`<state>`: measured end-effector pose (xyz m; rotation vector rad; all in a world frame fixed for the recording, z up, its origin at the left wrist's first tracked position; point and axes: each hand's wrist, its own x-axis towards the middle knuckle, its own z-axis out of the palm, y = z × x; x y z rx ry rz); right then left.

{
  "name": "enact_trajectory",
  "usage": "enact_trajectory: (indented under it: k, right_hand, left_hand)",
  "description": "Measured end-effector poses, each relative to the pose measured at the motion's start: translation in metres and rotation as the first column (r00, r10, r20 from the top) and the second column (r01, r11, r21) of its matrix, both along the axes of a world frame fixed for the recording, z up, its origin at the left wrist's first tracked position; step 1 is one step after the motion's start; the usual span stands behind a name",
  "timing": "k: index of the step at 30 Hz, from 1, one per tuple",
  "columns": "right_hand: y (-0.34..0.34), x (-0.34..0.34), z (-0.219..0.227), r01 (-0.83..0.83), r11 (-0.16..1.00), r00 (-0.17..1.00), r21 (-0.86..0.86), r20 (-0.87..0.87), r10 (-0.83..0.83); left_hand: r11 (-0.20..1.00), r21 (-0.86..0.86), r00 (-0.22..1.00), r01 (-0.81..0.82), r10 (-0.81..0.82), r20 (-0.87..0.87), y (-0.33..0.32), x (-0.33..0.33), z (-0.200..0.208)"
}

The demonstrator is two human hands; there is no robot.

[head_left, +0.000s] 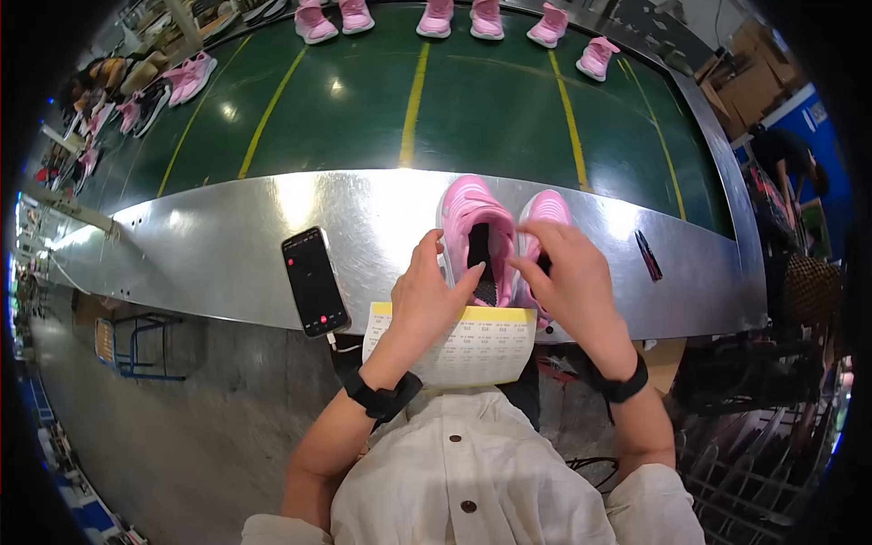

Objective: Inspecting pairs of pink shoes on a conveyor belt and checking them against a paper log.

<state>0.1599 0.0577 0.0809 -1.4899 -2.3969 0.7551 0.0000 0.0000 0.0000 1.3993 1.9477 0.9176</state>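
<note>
Two small pink shoes stand side by side on the shiny metal ledge (pixel 227 245) in front of me. My left hand (pixel 434 295) rests against the heel side of the left pink shoe (pixel 468 213), its thumb reaching toward the dark opening. My right hand (pixel 568 277) covers the back of the right pink shoe (pixel 548 209), fingers pinching at the edge between the two shoes. Just below the shoes lies a yellow-edged sheet of paper (pixel 481 350) with printed rows. Both wrists wear black bands.
A black phone (pixel 314 282) lies on the ledge left of my hands, a cable at its lower end. A dark pen-like item (pixel 648 255) lies at the right. Beyond is a green conveyor belt (pixel 363 109) with yellow lines and several pink shoes (pixel 459 18) along its far side. A person (pixel 786 159) stands at the right.
</note>
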Motion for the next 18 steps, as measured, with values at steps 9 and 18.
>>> enact_trajectory:
  k: [9,18]
  right_hand:
    - [0.095,-0.041,-0.029,-0.18,0.984,0.979,0.008,-0.098,0.18]
    - [0.119,-0.038,-0.062,-0.09,0.942,0.967,-0.324,-0.256,0.004]
  left_hand:
    - [1.0,-0.011,0.971,0.011,-0.014,-0.24,0.015,0.013,-0.01]
    - [1.0,-0.004,0.971,-0.007,0.006,-0.238,0.016,0.017,-0.014]
